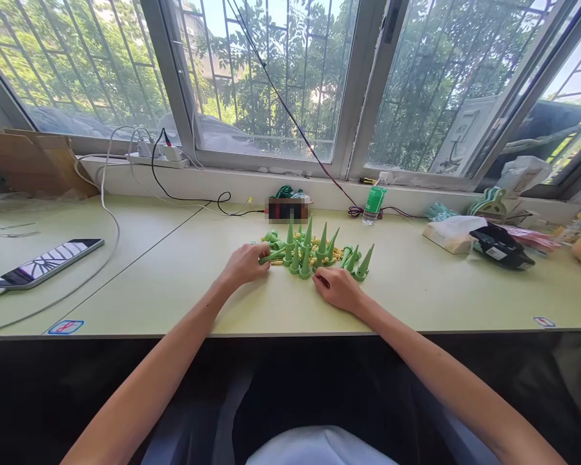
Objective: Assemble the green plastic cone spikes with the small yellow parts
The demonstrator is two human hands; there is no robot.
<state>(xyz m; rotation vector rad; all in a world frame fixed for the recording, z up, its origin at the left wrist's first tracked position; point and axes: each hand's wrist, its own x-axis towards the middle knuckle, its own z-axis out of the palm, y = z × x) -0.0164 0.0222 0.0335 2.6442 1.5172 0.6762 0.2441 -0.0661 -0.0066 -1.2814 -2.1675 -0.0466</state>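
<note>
A group of green cone-shaped plastic spikes (323,242) is on the pale table, several of them upright with the points up and others lying down. Small yellow pieces (337,253) are scattered among them. At the left edge of the group, my left hand (244,263) is closed, its fingertips on a green spike (271,257) lying sideways. My right hand (339,288) rests on the table in front of the group with curled fingers. Whatever those fingers hold, if anything, is hidden. Just beyond that hand, another green spike (365,265) stands tilted.
Behind the group sits a dark box-like device (286,210), blurred out, with a cable. A green-labelled bottle (374,201) stands by the window ledge. Tissues (450,234) and a black packet (501,247) lie to the right. On the left is a phone (43,263) with a white cable.
</note>
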